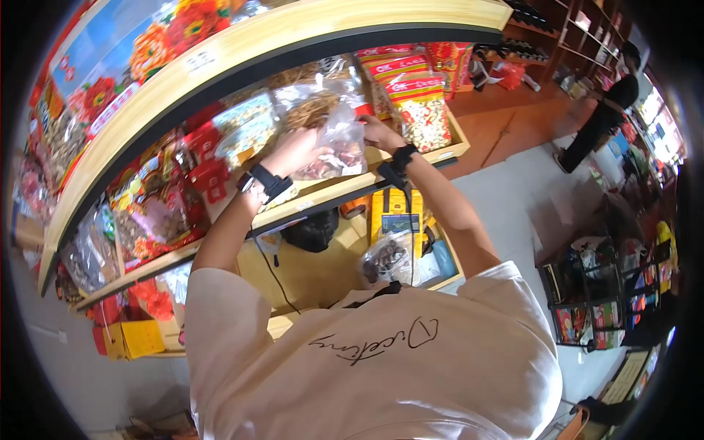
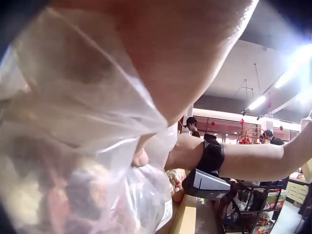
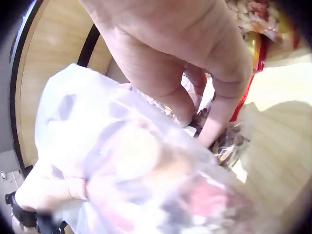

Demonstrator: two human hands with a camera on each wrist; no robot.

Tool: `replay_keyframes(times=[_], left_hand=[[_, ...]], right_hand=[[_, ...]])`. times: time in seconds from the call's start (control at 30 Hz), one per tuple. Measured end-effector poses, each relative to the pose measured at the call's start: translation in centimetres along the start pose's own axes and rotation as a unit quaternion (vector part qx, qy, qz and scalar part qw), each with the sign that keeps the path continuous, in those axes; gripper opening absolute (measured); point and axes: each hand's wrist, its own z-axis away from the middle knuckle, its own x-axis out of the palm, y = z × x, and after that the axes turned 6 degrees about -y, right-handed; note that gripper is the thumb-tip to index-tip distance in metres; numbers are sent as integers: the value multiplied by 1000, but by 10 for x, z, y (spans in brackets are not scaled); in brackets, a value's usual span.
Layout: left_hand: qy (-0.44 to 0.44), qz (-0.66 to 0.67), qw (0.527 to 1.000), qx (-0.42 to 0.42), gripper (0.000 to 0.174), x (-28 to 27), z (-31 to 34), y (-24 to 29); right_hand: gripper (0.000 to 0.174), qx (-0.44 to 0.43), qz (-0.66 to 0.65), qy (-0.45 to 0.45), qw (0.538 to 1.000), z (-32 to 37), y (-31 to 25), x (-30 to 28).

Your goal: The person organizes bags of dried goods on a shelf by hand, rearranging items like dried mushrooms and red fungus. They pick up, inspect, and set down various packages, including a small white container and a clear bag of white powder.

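My left hand (image 1: 299, 152) grips a clear plastic bag (image 1: 343, 138) of mixed pale, brown and red dried pieces, held above the shelf bin. Up close in the left wrist view, the bag (image 2: 73, 146) fills the left side, its film creased and cloudy. Just right of it, my right hand (image 1: 380, 133) reaches down into the bin. Its thumb and fingers (image 3: 214, 119) bend around a clear packet (image 3: 231, 144) of brown dried goods lying by the wooden divider; the bag partly hides this packet.
Red-and-yellow packets (image 1: 422, 110) of nuts stand at the bin's right end. Blue-white packets (image 1: 246, 125) and red ones (image 1: 209, 165) lie to the left. A wooden upper shelf edge (image 1: 293, 37) overhangs the bins. A lower drawer (image 1: 308, 275) holds bags; another person (image 1: 612, 103) stands far right.
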Motion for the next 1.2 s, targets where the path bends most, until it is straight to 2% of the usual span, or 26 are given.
replay_keyframes(times=[0.03, 0.1, 0.13, 0.17, 0.23, 0.27, 0.3, 0.37, 0.4, 0.43, 0.47, 0.5, 0.53, 0.57, 0.6, 0.63, 0.7, 0.73, 0.77, 0.83, 0.9, 0.93, 0.97, 1.1, 1.17, 1.2], left_hand=[[-6, -39, 999, -6, 36, 4, -5, 0], [0, -40, 999, -12, 39, 14, -17, -9], [-2, -42, 999, -28, 41, 17, -22, -17], [-6, -44, 998, -47, 43, 19, -26, -25], [49, 24, 998, -35, 47, 18, -27, -27], [65, 0, 997, -39, 47, 21, -28, -28], [82, -20, 995, -46, 47, 27, -29, -28], [75, 13, 996, -39, 46, 33, -30, -36], [76, 13, 996, -41, 45, 30, -27, -31], [68, 5, 996, -54, 46, 31, -28, -31], [64, 11, 995, -69, 47, 29, -28, -28], [59, 18, 995, -84, 48, 27, -27, -27], [76, 21, 994, -71, 51, 29, -28, -30], [93, 24, 994, -56, 53, 28, -27, -29], [84, 40, 992, -88, 61, 28, -26, -27], [84, 40, 991, -93, 61, 27, -22, -25], [274, -117, 954, -14, 68, 17, -10, -11], [301, -151, 942, 0, 72, 10, -1, -3], [329, -165, 930, 22, 58, 0, 8, 9], [271, -152, 950, 22, 44, 13, 15, 3], [102, -97, 990, 28, 33, 28, 23, 6], [81, -101, 991, 25, 30, 35, 27, 10], [145, -144, 977, 67, 32, 45, 28, 8], [164, -200, 966, 16, 45, 61, 16, -2], [199, -223, 954, -4, 52, 70, 7, -10], [167, -202, 965, -18, 52, 66, 6, -10]], right_hand=[[28, -44, 0, -5, 999, -16, 10, -9], [40, -43, -25, -36, 998, -1, -17, 5], [36, 2, 43, -9, 999, -10, -17, 6], [36, 7, 41, -3, 999, -8, -18, 9], [34, -11, 24, 53, 998, 6, -25, 20], [33, -122, 129, 94, 980, 10, -17, 22], [33, -237, 359, 249, 868, 23, -11, 28], [31, -243, 307, 272, 879, 72, -49, 61], [25, -273, 298, 249, 880, 83, -49, 68], [22, -205, 276, 145, 928, 103, -61, 76], [19, -175, 331, 51, 926, 105, -57, 79], [16, -143, 382, -43, 912, 107, -53, 82], [26, -212, 470, -85, 853, 108, -45, 82], [34, -261, 458, -122, 841, 100, -40, 84], [36, -225, 465, -99, 850, 97, -35, 84], [38, -190, 477, -74, 855, 95, -32, 83], [39, -196, 491, -89, 844, 92, -34, 82], [38, -208, 513, -72, 830, 93, -32, 83], [38, -218, 534, -55, 815, 94, -29, 84], [37, -216, 529, -57, 819, 94, -33, 80], [38, -266, 537, -37, 800, 89, -33, 74], [36, -299, 540, -22, 787, 86, -30, 72], [36, -298, 538, -25, 788, 86, -30, 74], [30, -258, 545, 2, 798, 90, -34, 79], [25, -222, 521, -5, 824, 97, -36, 78], [16, -274, 498, 4, 822, 106, -38, 77]])
